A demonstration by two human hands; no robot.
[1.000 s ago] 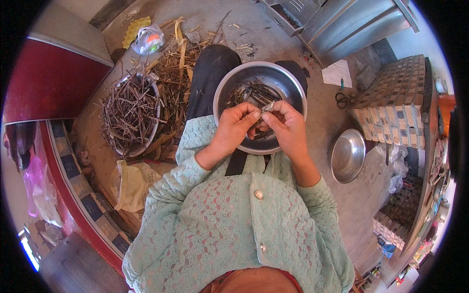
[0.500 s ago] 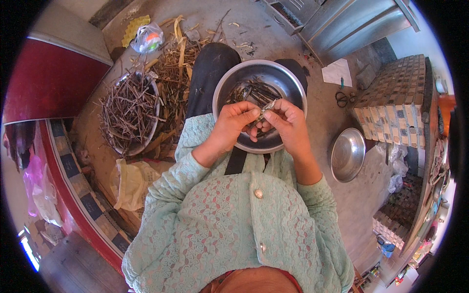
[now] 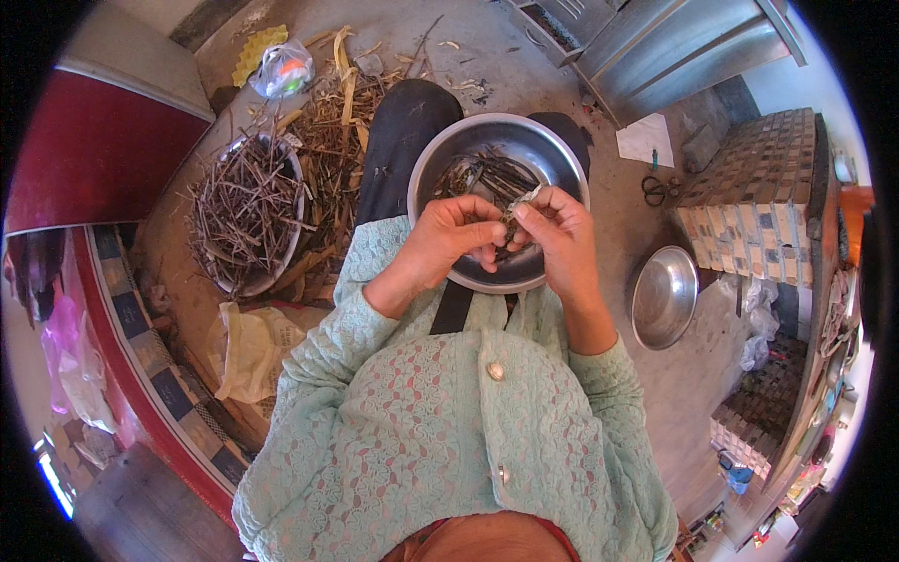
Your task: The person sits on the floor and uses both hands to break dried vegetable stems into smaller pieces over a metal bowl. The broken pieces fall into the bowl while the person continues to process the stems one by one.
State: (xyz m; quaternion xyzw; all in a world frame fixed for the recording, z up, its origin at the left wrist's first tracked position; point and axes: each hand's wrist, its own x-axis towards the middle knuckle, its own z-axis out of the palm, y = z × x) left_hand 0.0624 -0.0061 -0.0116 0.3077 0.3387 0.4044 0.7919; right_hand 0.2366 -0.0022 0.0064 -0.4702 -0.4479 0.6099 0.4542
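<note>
Both hands meet over the steel bowl point(image 3: 440, 159) resting on the lap. The left hand point(image 3: 449, 239) curls inward, its fingers pinching a thin dark stem point(image 3: 518, 208); the right hand point(image 3: 560, 234) bends at the wrist, fingertips pinching the same stem's other end

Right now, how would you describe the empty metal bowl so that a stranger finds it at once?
Start at the tiled brick block on the person's right. On the concrete floor at its foot lies the small steel bowl. Unlike the larger bowl on the lap, which holds dark stems, it holds nothing.
</note>
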